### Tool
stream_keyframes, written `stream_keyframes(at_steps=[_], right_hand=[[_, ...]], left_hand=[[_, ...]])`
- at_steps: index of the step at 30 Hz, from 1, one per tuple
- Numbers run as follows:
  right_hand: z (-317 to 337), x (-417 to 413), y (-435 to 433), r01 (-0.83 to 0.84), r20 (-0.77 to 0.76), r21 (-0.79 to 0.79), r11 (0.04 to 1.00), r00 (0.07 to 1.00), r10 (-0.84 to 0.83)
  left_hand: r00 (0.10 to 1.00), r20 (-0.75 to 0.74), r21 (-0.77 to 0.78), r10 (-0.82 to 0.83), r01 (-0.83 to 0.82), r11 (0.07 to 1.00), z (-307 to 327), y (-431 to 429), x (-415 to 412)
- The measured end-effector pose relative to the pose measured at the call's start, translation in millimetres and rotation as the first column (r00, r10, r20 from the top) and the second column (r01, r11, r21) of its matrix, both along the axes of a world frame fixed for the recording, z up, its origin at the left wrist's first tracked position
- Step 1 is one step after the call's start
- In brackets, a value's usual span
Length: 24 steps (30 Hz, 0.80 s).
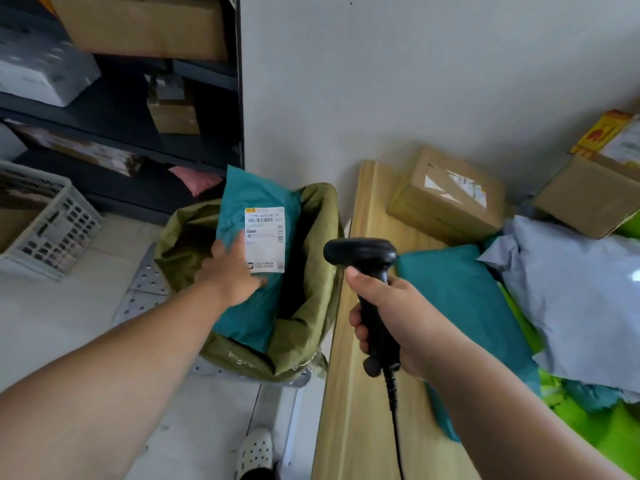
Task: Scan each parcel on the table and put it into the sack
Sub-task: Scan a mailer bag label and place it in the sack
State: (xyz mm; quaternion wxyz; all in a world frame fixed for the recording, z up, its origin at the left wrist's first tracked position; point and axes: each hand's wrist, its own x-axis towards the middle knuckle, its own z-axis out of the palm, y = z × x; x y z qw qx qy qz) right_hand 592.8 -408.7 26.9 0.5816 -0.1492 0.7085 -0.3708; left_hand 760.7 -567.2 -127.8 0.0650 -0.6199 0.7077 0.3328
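parcel [254, 197] under left hand [230, 271] over sack [313, 216]; right hand [393, 317] grips scanner [360, 252].

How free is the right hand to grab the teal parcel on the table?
Probably not yet. The right hand is wrapped round the scanner handle, so it has no spare grip. The teal parcel lies close beside it on the table with nothing between them.
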Motion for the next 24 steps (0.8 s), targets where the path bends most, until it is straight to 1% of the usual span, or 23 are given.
stream_keyframes(at_steps=[3,7,10,12,15,20,21,22,24], right_hand=[[-15,-1,-9,-0.023,-0.012,0.004,1.000,1.000,0.023],[-34,-2,-20,-0.052,-0.028,0.021,0.998,0.998,0.052],[-46,-1,-28,-0.062,-0.002,0.046,0.997,0.998,0.063],[-54,0,-33,-0.078,0.016,0.062,0.995,0.997,0.077],[-61,-1,-40,-0.108,0.015,0.062,0.992,0.994,0.107],[-70,-4,-51,-0.138,0.015,0.031,0.990,0.990,0.138],[-71,-4,-51,-0.146,0.011,0.029,0.989,0.989,0.146],[-70,-3,-50,-0.150,0.009,0.026,0.988,0.989,0.150],[-68,-2,-49,-0.147,0.009,0.018,0.989,0.989,0.147]], left_hand=[[0.980,0.097,0.022,-0.176,0.175,0.984,-19,5,-2],[0.930,0.193,0.060,-0.313,0.307,0.950,-38,4,-9],[0.885,0.262,0.072,-0.384,0.379,0.923,-59,5,-14],[0.875,0.269,0.083,-0.402,0.394,0.915,-75,7,-14],[0.888,0.237,0.115,-0.395,0.378,0.919,-100,11,-9],[0.898,0.193,0.267,-0.395,0.339,0.902,-130,9,3],[0.898,0.195,0.257,-0.395,0.342,0.904,-130,9,4],[0.897,0.202,0.216,-0.393,0.351,0.911,-126,9,5],[0.902,0.207,0.047,-0.380,0.379,0.924,-115,8,6]])
